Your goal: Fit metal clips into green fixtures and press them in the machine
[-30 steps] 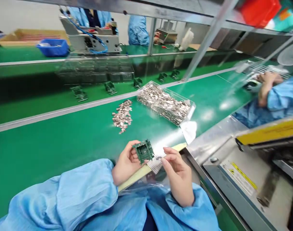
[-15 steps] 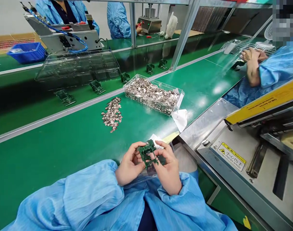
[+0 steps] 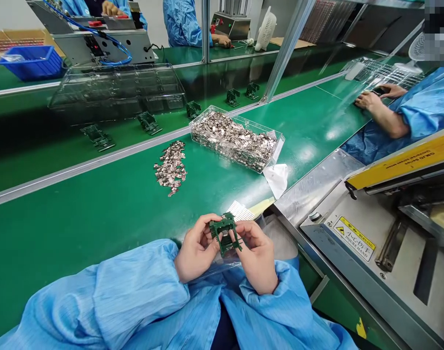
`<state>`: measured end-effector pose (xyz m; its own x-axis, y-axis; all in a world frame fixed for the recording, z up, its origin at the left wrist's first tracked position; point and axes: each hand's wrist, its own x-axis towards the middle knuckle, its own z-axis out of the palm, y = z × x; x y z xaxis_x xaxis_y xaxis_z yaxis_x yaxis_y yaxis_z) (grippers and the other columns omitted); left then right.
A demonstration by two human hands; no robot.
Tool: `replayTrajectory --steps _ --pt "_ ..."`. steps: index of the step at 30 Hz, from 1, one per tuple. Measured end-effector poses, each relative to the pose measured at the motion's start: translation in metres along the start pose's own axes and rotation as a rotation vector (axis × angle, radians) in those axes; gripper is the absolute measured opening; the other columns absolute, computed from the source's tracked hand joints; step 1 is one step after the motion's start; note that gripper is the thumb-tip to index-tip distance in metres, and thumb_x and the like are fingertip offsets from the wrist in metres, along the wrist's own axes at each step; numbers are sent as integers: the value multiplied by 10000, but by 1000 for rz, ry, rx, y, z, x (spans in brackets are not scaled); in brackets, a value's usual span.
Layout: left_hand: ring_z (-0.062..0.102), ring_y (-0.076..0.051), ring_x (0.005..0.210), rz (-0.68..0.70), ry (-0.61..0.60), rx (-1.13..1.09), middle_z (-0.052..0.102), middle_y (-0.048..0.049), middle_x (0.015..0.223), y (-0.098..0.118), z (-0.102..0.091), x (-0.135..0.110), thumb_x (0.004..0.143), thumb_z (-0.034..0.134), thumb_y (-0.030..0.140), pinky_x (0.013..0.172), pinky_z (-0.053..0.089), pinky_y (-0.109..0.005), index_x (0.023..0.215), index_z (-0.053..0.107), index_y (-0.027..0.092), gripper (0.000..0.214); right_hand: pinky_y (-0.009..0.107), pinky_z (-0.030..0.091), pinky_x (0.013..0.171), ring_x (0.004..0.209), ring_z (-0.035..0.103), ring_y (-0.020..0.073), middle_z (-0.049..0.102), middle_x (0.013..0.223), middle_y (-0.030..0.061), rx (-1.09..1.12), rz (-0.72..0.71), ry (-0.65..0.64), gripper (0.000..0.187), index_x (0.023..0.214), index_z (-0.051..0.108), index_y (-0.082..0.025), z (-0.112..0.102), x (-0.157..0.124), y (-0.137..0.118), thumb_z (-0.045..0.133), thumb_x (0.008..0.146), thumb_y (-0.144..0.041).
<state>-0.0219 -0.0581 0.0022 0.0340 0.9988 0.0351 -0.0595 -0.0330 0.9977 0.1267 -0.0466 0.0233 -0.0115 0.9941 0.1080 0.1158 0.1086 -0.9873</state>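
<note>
Between my two hands, close to my body, is a green circuit board frame [image 3: 224, 224] with an open middle. My left hand [image 3: 197, 250] grips its left side between thumb and fingers. From the other side, my right hand [image 3: 257, 255] is closed on its right edge, the thumb lying near the opening. Past the hands, a loose pile of small metal pieces [image 3: 172, 167] lies on the green table [image 3: 120, 214]. A clear plastic box [image 3: 240, 164] full of similar metal pieces stands farther back.
Several green board assemblies [image 3: 148, 122] stand along the conveyor behind the rail. At the right is a machine with a warning label [image 3: 354, 238]. White paper [image 3: 276, 180] lies by the box. A co-worker's hands [image 3: 371, 102] work at the far right.
The board frame has tilted slightly in my hands, and its opening shows more clearly. My right thumb has shifted lower. The co-worker's hands at the right have moved apart onto a dark object.
</note>
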Motion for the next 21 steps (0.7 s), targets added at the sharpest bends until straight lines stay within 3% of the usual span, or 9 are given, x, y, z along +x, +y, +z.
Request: replayTrajectory --steps 4,11,21 --pt "588 -147 666 32 27 34 609 -5 805 0 0 -1 859 630 307 570 503 -220 1101 563 286 251 276 535 665 775 637 183 666 861 52 75 20 -4 101 789 671 -198 1 0 -2 700 809 -293" --pt "561 -114 659 30 32 108 608 1 815 2 0 -2 845 592 158 578 463 -187 1126 548 218 291 244 499 593 652 595 151 646 721 15 223 194 -12 183 736 615 -192 4 0 -1 775 718 -279" --pt "540 -110 645 10 13 125 595 16 768 2 0 -5 802 586 101 561 434 -179 1121 561 214 339 234 463 582 634 555 143 600 688 -3 256 214 24 211 684 562 -194 6 -7 -1 764 686 -253"
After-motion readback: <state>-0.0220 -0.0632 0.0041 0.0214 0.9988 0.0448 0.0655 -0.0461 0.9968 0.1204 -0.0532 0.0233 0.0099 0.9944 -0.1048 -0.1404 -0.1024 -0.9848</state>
